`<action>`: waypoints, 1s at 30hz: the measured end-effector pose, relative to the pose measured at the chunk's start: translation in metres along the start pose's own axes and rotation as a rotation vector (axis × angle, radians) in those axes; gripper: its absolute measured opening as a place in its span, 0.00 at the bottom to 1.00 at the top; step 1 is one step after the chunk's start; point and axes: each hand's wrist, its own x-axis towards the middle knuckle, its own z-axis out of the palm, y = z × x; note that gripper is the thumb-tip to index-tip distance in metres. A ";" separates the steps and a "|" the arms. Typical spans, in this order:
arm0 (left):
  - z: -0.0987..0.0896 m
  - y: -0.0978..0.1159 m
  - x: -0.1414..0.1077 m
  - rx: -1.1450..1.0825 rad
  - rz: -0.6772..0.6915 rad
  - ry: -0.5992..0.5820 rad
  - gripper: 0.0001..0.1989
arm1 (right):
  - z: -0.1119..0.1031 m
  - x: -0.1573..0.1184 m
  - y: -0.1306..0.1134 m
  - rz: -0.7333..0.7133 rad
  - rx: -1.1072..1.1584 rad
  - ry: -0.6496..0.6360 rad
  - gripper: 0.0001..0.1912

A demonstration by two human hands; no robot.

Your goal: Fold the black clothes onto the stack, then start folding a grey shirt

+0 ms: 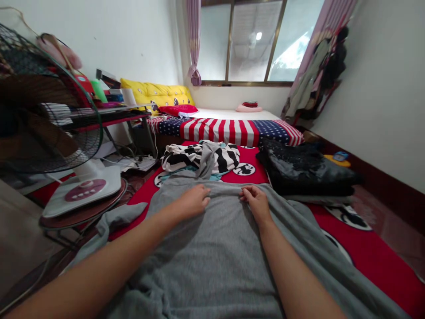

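A grey garment (215,248) lies spread over a red patterned cloth (372,257), with one sleeve reaching out to the left. Near the garment's far edge, my left hand (195,200) has its fingers pressed together on the fabric. My right hand (255,201) pinches the same edge a little to the right, thumb and fingers closed on it. Between the two hands the edge runs roughly straight. Just beyond it is a crumpled black-and-white striped garment (226,159) with teal parts.
A stack of folded dark clothes (308,173) sits at the right. On the left a fan (83,186) stands on a round stool, near a cluttered desk (116,110). A bed with a flag-pattern cover (215,130) is under the window. Clothes (315,75) hang at right.
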 end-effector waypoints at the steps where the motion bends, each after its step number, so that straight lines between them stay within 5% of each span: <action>1: 0.008 0.000 0.016 -0.002 -0.027 0.020 0.16 | 0.000 0.000 0.000 -0.003 -0.002 0.000 0.20; 5: 0.033 0.001 0.053 -0.005 -0.187 0.130 0.20 | 0.001 0.000 0.002 -0.012 -0.027 0.008 0.16; 12: 0.071 0.015 0.042 -0.017 -0.273 0.351 0.20 | 0.001 -0.001 -0.001 0.013 -0.177 0.169 0.13; 19: 0.077 0.013 0.043 -0.037 -0.237 0.413 0.18 | -0.075 0.004 -0.031 0.060 -0.649 0.429 0.12; 23: 0.079 0.012 0.043 -0.041 -0.219 0.434 0.18 | -0.106 0.001 -0.039 0.193 -0.896 0.353 0.05; 30: 0.079 0.011 0.042 -0.063 -0.207 0.434 0.18 | -0.099 0.003 -0.038 0.174 -0.971 0.114 0.09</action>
